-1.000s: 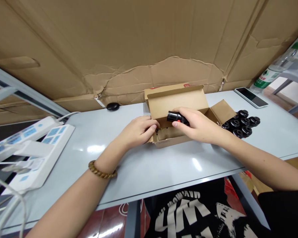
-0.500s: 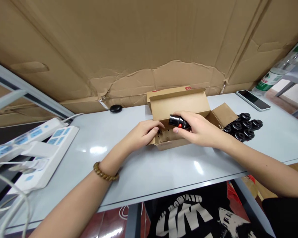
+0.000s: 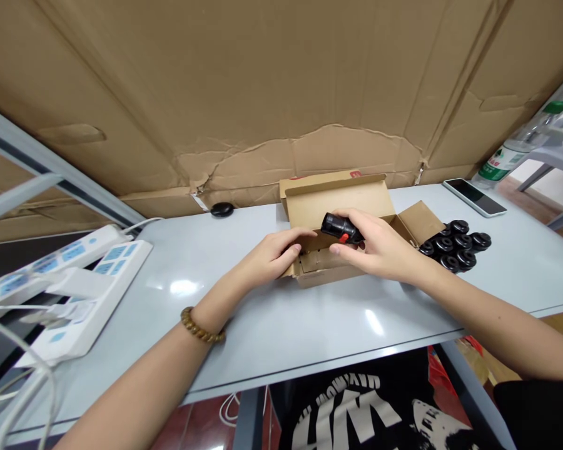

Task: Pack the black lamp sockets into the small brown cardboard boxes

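Observation:
My right hand (image 3: pixel 375 245) is closed around a black cylindrical piece with a small red part on its side (image 3: pixel 341 229). It holds the piece tilted, just above an open cardboard box (image 3: pixel 326 275). At the box's left end, the fingers and thumb of my left hand (image 3: pixel 278 251) close over the wall; the fingertips are partly hidden inside. A flat insert shows in the box, but its contents are mostly hidden. Several black round-ended pieces (image 3: pixel 460 242) stand grouped right of the box, beside its open flap (image 3: pixel 420 223).
A phone (image 3: pixel 473 197) and a plastic bottle with a green cap (image 3: pixel 504 159) are at the table's back right. White power strips with cables (image 3: pixel 94 300) lie on the left. A black oval object (image 3: pixel 222 209) sits by the large cardboard sheet (image 3: pixel 263 75) behind the table.
My right hand has tilted the black piece slightly, its free end still pointing left, and the red part shows lower. My left hand stays at the box's left end. The view has shifted slightly.

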Available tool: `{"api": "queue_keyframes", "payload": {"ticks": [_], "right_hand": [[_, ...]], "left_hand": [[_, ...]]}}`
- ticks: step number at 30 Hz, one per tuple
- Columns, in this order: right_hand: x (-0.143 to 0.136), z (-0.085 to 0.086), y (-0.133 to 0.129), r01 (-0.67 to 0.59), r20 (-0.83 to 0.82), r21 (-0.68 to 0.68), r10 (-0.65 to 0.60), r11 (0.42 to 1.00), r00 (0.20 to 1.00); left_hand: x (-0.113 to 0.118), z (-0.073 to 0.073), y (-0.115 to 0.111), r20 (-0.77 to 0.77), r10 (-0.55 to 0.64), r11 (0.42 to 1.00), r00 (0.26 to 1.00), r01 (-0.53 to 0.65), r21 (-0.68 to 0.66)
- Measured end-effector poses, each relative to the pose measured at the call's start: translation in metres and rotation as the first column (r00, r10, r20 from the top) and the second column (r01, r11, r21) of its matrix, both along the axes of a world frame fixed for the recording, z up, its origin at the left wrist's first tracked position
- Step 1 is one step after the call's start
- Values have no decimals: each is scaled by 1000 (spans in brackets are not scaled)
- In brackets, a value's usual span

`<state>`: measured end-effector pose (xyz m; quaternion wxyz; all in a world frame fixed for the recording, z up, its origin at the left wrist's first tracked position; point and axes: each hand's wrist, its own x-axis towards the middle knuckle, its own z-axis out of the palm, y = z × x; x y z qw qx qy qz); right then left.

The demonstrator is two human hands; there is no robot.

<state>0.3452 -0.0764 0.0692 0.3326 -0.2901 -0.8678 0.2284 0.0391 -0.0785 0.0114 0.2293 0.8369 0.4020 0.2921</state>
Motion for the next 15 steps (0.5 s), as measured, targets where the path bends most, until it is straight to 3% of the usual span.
{"api": "queue_keyframes", "payload": {"ticks": [7,15], "right_hand": [[0,-4,3,-3,-63,105,10,994,998],[2,-3,2,-15,32,18,15,1000,999]], "left_hand": [[-2,-4,0,15,113,994,993,-113,-10],[1,-8,5,62,152,987,986,-149,-53]]}}
